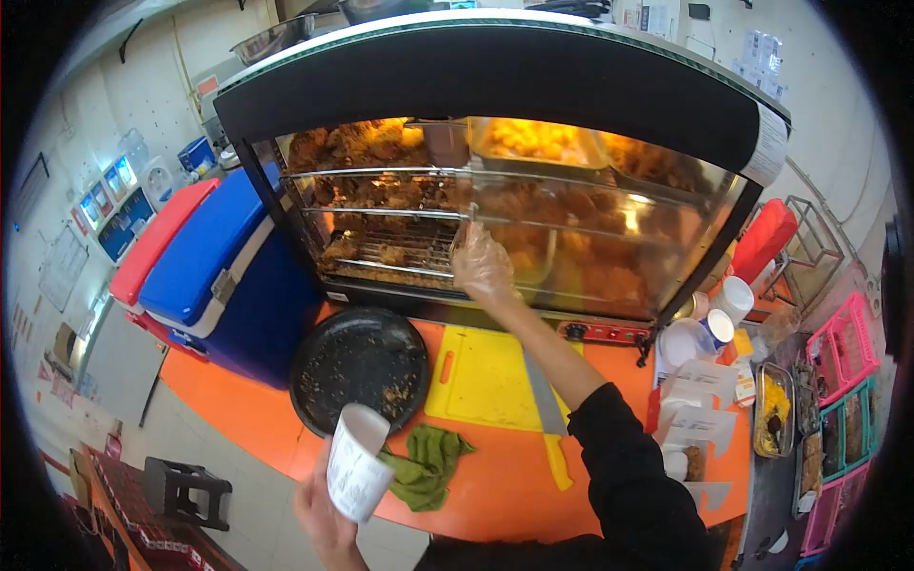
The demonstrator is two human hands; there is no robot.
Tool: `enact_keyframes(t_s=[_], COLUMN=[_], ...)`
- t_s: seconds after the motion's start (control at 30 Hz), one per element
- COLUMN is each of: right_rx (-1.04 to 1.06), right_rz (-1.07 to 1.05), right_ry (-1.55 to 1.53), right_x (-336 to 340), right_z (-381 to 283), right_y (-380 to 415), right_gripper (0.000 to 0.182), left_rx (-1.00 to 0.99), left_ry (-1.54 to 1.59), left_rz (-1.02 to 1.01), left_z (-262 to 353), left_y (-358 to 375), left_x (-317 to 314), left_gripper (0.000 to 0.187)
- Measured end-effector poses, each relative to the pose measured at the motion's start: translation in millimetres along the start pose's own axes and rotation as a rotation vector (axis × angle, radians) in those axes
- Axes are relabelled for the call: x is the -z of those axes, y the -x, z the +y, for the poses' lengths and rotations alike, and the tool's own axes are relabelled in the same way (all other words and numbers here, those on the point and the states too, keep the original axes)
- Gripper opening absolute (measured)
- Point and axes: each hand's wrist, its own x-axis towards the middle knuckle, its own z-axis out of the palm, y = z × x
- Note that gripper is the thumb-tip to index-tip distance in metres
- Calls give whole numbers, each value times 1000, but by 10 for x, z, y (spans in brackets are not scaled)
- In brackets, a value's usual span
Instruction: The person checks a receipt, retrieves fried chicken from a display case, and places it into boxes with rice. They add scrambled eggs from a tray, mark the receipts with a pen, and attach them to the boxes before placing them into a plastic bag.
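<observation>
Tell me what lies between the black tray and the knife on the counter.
The yellow cutting board lies between the black tray and the knife, seen in the head view.

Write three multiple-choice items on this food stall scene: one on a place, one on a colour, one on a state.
1. Where is the right hand?
A. At the warming cabinet
B. On the black tray
C. On the cooler

2. What colour is the cutting board?
A. Red
B. Yellow
C. White

3. What is the left hand doing?
A. Hanging empty
B. Pressing the green cloth
C. Holding a white paper cup

Answers: 1 A, the gloved hand reaches up to the cabinet's door; 2 B, it lies yellow on the orange counter; 3 C, the fingers wrap the cup.
</observation>
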Motion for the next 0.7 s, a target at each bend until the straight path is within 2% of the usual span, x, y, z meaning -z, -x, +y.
enact_keyframes(t_s=[0.03, 0.1, 0.13, 0.17, 0.2, 0.23, 0.3, 0.33, 0.37, 0.4, 0.43, 0.5, 0.53, 0.57, 0.63, 0.67, 0.7], right_rx=[1, -265, -106, -113, -182, -255, -209, -161, -116, 52, 214, 199, 235, 279, 214, 187, 80], right_rz=[11, -50, 33, 32, -80, -195, -367, -427, -481, -404, -322, -292, -127, 36, 216, 369, 457], right_ry=[-3, -165, -236, -227, -272, -319, -324, -338, -350, -352, -338, -349, -350, -350, -200, -195, -89], right_x=[-104, -284, -360, -447, -447, -511, -663, -640, -593, -636, -603, -435, -275, -90, 483, 669, 863], right_z=[-123, -271, -304, -355, -510, -631, -792, -862, -913, -877, -821, -638, -504, -349, 30, 358, 713], right_y=[-65, -90, -123, -176, -245, -269, -330, -366, -390, -329, -250, -113, 20, 141, 293, 343, 396], right_gripper=[29, 34, 39, 39, 45, 52, 39, 36, 34, 31, 27, 22, 21, 21, 20, 18, 18], left_rx=[-34, -24, -12, 0, 14, 28, -31, -18, -40, -54, -20, -22, -12, 18, 4, 28, 44], left_ry=[-31, -58, -60, -110, -156, -154, -169, -171, -106, -41, -44, -77, -265, -273, -122, -163, -165], left_rz=[36, 107, 107, 256, 411, 424, 508, 504, 354, 191, 160, 145, 426, 396, 328, 207, 194], left_z=[42, 118, 163, 206, 217, 218, 268, 269, 262, 258, 249, 229, 223, 196, 152, 133, 94], left_y=[55, 189, 217, 252, 285, 304, 269, 260, 226, 164, 118, 72, 95, 45, 15, -26, -77], left_x=[192, 677, 770, 844, 881, 882, 840, 865, 905, 929, 946, 962, 712, 709, 788, 895, 945], left_gripper=[63, 67, 67, 67, 66, 66, 65, 65, 66, 66, 66, 65, 64, 64, 63, 63, 63])
